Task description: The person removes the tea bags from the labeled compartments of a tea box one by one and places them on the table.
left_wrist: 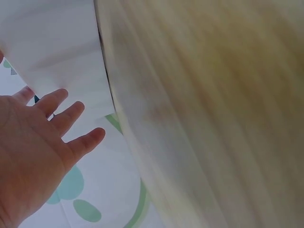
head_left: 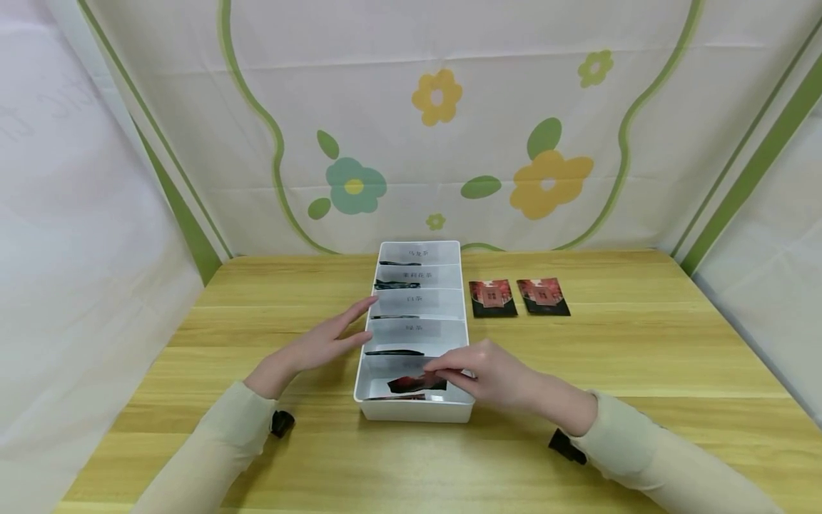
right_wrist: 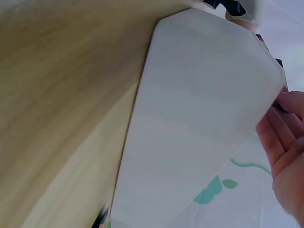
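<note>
A long white divided box [head_left: 414, 411] stands on the table, with a tea label in Chinese in several compartments. My right hand [head_left: 491, 378] pinches a dark red and black tea packet [head_left: 411, 384] over the nearest compartment. Below it, another reddish packet [head_left: 404, 397] lies against that compartment's front wall. My left hand [head_left: 315, 348] rests its spread, fairly straight fingers along the box's left side; in the left wrist view the fingers [left_wrist: 71, 118] lie by the white wall. The right wrist view mostly shows the box's outer wall [right_wrist: 199, 95], the right fingers at its rim.
Two red and black tea packets [head_left: 493, 298] [head_left: 544, 297] lie flat on the wooden table [head_left: 642, 371], right of the box. Dark packets [head_left: 394, 352] stand in the farther compartments. A flower-printed cloth [head_left: 411, 143] hangs behind the table.
</note>
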The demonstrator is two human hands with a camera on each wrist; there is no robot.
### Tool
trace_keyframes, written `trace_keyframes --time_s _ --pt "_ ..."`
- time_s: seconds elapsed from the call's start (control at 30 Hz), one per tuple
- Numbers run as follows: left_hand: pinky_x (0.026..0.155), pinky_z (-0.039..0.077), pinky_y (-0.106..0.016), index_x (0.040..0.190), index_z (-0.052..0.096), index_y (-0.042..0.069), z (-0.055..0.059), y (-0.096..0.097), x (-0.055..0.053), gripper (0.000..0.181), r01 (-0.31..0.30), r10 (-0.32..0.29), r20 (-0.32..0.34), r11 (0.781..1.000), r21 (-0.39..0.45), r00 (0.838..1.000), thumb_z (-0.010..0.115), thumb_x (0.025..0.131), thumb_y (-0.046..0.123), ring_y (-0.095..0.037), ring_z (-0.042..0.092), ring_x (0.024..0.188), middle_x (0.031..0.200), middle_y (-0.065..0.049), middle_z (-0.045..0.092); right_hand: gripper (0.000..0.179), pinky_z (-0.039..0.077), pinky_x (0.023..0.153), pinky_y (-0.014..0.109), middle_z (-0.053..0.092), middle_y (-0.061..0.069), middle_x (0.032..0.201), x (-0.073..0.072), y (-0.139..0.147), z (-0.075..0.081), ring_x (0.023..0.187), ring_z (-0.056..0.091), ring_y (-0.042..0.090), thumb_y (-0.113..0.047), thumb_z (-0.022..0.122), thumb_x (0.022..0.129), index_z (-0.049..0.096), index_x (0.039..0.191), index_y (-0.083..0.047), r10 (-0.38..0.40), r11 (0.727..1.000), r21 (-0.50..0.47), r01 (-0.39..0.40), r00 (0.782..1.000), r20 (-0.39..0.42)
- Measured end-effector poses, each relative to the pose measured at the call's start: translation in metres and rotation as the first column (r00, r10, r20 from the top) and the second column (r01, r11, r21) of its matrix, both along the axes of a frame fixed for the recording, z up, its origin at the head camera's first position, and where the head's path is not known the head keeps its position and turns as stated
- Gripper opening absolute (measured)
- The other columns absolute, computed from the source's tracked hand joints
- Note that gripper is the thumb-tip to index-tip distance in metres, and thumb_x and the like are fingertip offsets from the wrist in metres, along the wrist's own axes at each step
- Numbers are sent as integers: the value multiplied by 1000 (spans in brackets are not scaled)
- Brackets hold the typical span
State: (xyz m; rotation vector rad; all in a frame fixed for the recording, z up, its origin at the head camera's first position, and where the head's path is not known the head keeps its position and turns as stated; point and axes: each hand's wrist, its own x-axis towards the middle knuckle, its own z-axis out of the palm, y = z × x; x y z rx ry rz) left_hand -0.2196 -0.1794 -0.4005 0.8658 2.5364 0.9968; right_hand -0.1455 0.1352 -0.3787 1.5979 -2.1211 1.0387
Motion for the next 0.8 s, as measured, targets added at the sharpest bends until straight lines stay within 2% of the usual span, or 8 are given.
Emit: trace_keyframes --time_s 0.1,0.2,0.3,0.43,0.6,0.8 --pt "110 23 -56 155 13 39 0 0 0 65 4 -4 -2 1000 -2 1000 46 100 50 -27 23 143 159 5 17 34 51 66 16 73 8 97 1 4 7 81 70 15 17 71 76 71 106 0 3 999 -44 -3 1000 -20" --pt "110 23 -56 155 12 39 0 0 0 65 7 -7 4 1000 -1 1000 46 100 49 -28 23 143 159 4 17 31 52 66 17 73 9 98 2 9 13 81 70 16 16 68 80 71 107 1 2 997 -77 -4 1000 -21" --pt "110 22 -56 155 12 39 1 0 0 65 4 -4 19 1000 4 1000 46 101 48 -28 23 143 159 3 17 16 52 67 17 73 8 98 3 16 18 82 70 15 2 63 93 70 107 1 -15 995 -101 12 999 -31" --pt "110 23 -57 155 12 39 1 0 0 65 -3 2 28 1000 9 1000 47 100 48 -28 24 142 159 2 18 25 54 71 20 73 9 97 4 26 25 85 70 16 -16 53 101 71 105 1 -64 990 -132 53 995 -81" --pt "110 24 -55 156 14 37 1 0 -1 66 6 -7 38 1000 31 999 48 100 48 -25 26 142 158 2 21 25 53 70 19 73 10 95 3 40 35 83 71 17 -16 53 101 71 104 2 -103 981 -177 78 986 -134" --pt "110 24 -54 155 14 38 1 0 -1 66 13 -15 41 999 39 999 48 100 48 -24 26 142 158 1 21 24 53 69 18 73 10 94 3 59 43 78 70 14 -15 54 101 72 104 0 -155 972 -200 126 978 -140"
